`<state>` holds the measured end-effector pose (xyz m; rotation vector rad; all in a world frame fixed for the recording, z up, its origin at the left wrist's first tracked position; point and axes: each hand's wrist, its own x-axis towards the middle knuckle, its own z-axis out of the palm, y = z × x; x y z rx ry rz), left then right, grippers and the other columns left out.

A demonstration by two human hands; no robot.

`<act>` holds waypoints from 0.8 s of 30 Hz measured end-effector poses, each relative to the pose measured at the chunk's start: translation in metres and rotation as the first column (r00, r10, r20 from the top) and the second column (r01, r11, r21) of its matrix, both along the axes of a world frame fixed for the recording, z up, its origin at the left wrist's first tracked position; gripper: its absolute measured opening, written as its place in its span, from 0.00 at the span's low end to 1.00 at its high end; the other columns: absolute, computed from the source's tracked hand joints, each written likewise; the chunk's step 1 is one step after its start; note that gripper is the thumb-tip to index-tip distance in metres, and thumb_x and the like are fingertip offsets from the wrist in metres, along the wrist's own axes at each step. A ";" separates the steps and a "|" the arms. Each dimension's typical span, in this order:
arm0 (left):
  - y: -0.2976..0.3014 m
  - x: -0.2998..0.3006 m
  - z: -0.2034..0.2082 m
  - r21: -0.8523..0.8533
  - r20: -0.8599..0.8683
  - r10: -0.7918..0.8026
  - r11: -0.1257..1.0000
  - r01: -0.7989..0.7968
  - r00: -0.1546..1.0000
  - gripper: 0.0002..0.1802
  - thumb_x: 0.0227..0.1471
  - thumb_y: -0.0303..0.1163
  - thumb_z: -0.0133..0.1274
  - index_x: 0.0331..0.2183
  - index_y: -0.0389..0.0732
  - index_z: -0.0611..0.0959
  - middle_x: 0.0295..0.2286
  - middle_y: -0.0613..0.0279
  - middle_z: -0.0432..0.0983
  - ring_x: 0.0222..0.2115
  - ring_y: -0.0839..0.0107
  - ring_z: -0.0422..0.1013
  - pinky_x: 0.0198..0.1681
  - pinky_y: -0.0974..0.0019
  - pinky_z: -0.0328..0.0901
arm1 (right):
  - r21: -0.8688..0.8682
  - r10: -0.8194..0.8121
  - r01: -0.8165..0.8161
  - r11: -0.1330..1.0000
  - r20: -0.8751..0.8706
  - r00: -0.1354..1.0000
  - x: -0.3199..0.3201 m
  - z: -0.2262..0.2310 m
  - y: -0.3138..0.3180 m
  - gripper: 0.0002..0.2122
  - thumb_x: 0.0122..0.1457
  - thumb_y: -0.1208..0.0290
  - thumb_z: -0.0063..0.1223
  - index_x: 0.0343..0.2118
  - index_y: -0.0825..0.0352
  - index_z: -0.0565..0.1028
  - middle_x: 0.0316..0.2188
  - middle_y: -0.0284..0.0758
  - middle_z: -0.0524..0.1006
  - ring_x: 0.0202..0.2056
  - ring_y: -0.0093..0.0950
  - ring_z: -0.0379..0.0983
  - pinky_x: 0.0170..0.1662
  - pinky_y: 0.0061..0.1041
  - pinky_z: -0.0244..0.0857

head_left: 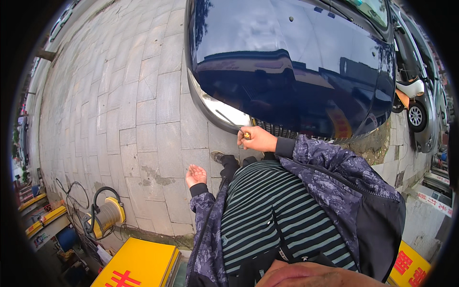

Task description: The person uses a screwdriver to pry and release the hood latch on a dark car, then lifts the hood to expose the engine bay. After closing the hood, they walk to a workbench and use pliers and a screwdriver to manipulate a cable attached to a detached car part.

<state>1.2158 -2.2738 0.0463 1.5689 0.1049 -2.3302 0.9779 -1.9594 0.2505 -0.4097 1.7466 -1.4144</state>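
My right hand (pixel 262 140) is closed around the yellow and dark handle of a screwdriver (pixel 231 120). Its long thin shaft points away and to the left, over the headlight (pixel 221 109) of a dark blue car. Whether the tip touches the headlight I cannot tell. Just beyond my right hand runs the car's dark grille (pixel 277 129), below the closed, shiny hood (pixel 248 81). My left hand (pixel 195 176) hangs in the air over the paving, palm up, fingers apart and loosely bent, with nothing in it.
Grey paving slabs (pixel 143 110) stretch to the left. A yellow cable reel (pixel 109 217) with loose black cable stands at the lower left, near a yellow sign box (pixel 136 260). Another yellow sign (pixel 409 265) is at the lower right. A silver car (pixel 425 119) is parked at the right.
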 end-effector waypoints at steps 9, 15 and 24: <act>-0.159 -0.042 0.063 -0.216 -0.214 -0.348 0.928 0.303 0.913 0.08 0.63 0.39 0.55 0.41 0.48 0.83 0.43 0.72 0.83 0.43 0.75 0.78 0.47 0.60 0.72 | 0.166 0.242 -0.251 0.954 0.070 0.968 0.012 0.016 -0.213 0.08 0.55 0.72 0.54 0.36 0.68 0.74 0.27 0.32 0.80 0.25 0.23 0.81 0.25 0.29 0.70; -0.236 -0.053 0.068 -0.190 -0.214 -0.284 0.951 0.245 0.935 0.08 0.62 0.37 0.54 0.40 0.47 0.85 0.41 0.71 0.84 0.43 0.74 0.79 0.48 0.58 0.72 | 0.141 0.283 -0.282 0.949 0.017 0.959 0.001 0.014 -0.284 0.05 0.54 0.74 0.53 0.32 0.68 0.73 0.24 0.35 0.79 0.24 0.27 0.81 0.30 0.31 0.72; -0.348 0.042 -0.015 -0.016 0.355 -0.253 0.961 0.276 0.900 0.11 0.62 0.38 0.53 0.44 0.46 0.82 0.42 0.72 0.82 0.41 0.74 0.79 0.43 0.59 0.73 | 0.037 0.257 -0.255 0.966 -0.051 0.965 -0.051 -0.017 -0.417 0.06 0.52 0.76 0.54 0.32 0.70 0.75 0.25 0.39 0.81 0.24 0.30 0.82 0.29 0.33 0.74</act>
